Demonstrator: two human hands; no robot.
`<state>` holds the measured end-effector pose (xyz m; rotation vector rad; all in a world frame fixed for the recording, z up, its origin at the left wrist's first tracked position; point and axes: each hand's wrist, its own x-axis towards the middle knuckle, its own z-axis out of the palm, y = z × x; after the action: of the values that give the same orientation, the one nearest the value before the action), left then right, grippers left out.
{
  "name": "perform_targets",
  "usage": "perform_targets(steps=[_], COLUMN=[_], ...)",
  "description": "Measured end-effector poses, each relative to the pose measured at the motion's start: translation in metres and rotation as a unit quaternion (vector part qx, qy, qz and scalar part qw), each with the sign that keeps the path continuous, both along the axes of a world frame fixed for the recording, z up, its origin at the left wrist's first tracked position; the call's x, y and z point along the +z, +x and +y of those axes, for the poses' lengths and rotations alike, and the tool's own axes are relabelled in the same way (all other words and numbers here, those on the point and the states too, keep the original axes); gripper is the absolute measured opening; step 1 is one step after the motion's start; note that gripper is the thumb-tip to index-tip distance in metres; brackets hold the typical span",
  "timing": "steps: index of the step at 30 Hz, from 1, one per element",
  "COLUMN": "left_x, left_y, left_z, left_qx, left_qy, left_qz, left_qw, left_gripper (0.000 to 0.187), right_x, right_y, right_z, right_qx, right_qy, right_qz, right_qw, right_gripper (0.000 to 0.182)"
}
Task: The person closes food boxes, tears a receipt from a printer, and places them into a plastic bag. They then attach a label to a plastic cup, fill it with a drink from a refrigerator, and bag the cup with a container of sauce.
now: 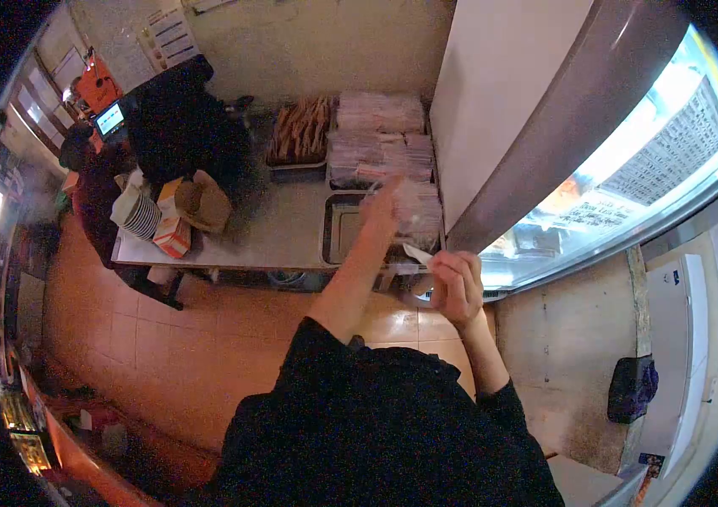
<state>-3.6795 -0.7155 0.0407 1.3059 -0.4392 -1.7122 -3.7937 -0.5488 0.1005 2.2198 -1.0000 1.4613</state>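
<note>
My left hand (382, 207) reaches over the metal table, at the right side of an open metal tray (331, 232) and against a stack of clear-wrapped packets (418, 209). Its fingers are blurred, and what they touch cannot be made out. Closer to my body, just past the table's front edge, my right hand (458, 283) is closed on a small white strip (417, 253) that points up and left. Behind my left hand lie more wrapped packets (380, 152) in trays, with a tray of brown sticks (300, 131) to their left.
Stacked bowls (136, 211), an orange and white box (172, 232) and a brown paper bag (203, 203) stand at the table's left. A lit glass display case (621, 186) is at the right. A black covered object (177, 127) stands at the back left.
</note>
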Motion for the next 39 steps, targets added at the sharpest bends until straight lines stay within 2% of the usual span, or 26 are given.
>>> perform_targets(steps=[1, 2, 5, 7, 9, 10, 12, 14, 16, 19, 21, 22, 23, 25, 27, 29, 30, 32, 34, 35, 36, 38, 39], left_x=[-0.003, -0.007, -0.003, -0.002, 0.011, 0.016, 0.005, 0.008, -0.008, 0.006, 0.002, 0.008, 0.016, 0.031, 0.034, 0.031, 0.024, 0.005, -0.033, -0.044, -0.055, -0.106, -0.097], left_y=[0.006, 0.015, 0.051, 0.073, 0.093, 0.103, 0.124, 0.141, 0.143, 0.142, 0.152, 0.159, 0.162, 0.173, 0.187, 0.195, 0.198, 0.201, 0.212, 0.216, 0.222, 0.247, 0.247], left_z=[-0.008, -0.013, -0.023, -0.020, 0.006, 0.022, 0.046, 0.084, 0.121, 0.158, 0.160, 0.158, 0.162, 0.171, 0.178, 0.182, 0.186, 0.184, 0.162, 0.147, 0.129, 0.074, 0.058], left_qx=[0.042, 0.038, -0.031, -0.086, -0.107, -0.127, -0.242, -0.378, -0.459, -0.501, -0.527, -0.554, -0.555, -0.545, -0.536, -0.527, -0.496, -0.467, -0.312, -0.218, -0.117, 0.018, 0.020], left_qy=[-0.038, -0.040, -0.124, -0.182, -0.225, -0.262, -0.330, -0.331, -0.295, -0.333, -0.349, -0.344, -0.345, -0.292, -0.280, -0.274, -0.281, -0.282, -0.292, -0.250, -0.201, -0.359, -0.359], left_qz=[0.095, 0.091, 0.198, 0.320, 0.316, 0.313, 0.309, 0.221, 0.106, 0.071, -0.028, -0.077, -0.077, -0.033, -0.051, -0.068, -0.052, -0.031, 0.010, -0.099, -0.206, -0.154, -0.156], left_qw=[0.994, 0.994, 0.972, 0.926, 0.915, 0.904, 0.858, 0.836, 0.831, 0.796, 0.775, 0.754, 0.753, 0.785, 0.795, 0.801, 0.820, 0.838, 0.904, 0.938, 0.951, 0.920, 0.920], left_gripper=[0.049, 0.049, 0.054, 0.060, 0.065, 0.071, 0.084, 0.097, 0.103, 0.100, 0.088, 0.079, 0.079, 0.077, 0.075, 0.073, 0.068, 0.064, 0.054, 0.054, 0.054, 0.065, 0.065], right_x=[0.008, 0.014, 0.030, 0.041, 0.045, 0.052, 0.065, 0.075, 0.069, 0.061, 0.052, 0.052, 0.050, 0.042, 0.038, 0.045, 0.057, 0.016, 0.004, 0.011, 0.020, 0.041, 0.043], right_y=[0.000, 0.000, -0.009, -0.024, -0.046, -0.052, -0.061, -0.066, -0.072, -0.067, -0.060, -0.055, -0.056, -0.052, -0.057, -0.061, -0.057, -0.094, -0.105, -0.100, -0.094, -0.082, -0.083], right_z=[0.003, 0.007, 0.013, 0.015, 0.011, 0.010, 0.005, -0.001, -0.010, -0.023, -0.034, -0.040, -0.046, -0.061, -0.067, -0.070, -0.068, -0.076, -0.077, -0.073, -0.069, -0.061, -0.060], right_qx=[-0.003, 0.002, -0.031, -0.066, -0.008, -0.015, -0.024, 0.016, -0.009, -0.050, -0.034, -0.034, -0.035, -0.063, -0.071, 0.044, 0.053, 0.065, 0.078, 0.064, 0.057, 0.024, 0.005], right_qy=[-0.004, 0.033, 0.096, 0.116, 0.103, 0.090, 0.073, 0.033, 0.029, 0.035, 0.021, 0.015, 0.014, -0.003, 0.002, -0.036, -0.032, -0.032, -0.033, -0.022, -0.013, 0.006, 0.013], right_qz=[-0.002, -0.056, -0.208, -0.306, -0.408, -0.438, -0.468, -0.584, -0.599, -0.653, -0.639, -0.659, -0.659, -0.705, -0.703, -0.773, -0.788, -0.774, -0.761, -0.766, -0.770, -0.776, -0.772], right_qw=[1.000, 0.998, 0.973, 0.943, 0.907, 0.894, 0.880, 0.811, 0.800, 0.755, 0.768, 0.752, 0.751, 0.706, 0.707, 0.632, 0.613, 0.628, 0.643, 0.639, 0.636, 0.630, 0.635], right_gripper=[0.014, 0.015, 0.012, 0.011, 0.009, 0.012, 0.015, 0.017, 0.018, 0.014, 0.014, 0.014, 0.014, 0.017, 0.021, 0.020, 0.022, 0.024, 0.026, 0.028, 0.029, 0.031, 0.034])
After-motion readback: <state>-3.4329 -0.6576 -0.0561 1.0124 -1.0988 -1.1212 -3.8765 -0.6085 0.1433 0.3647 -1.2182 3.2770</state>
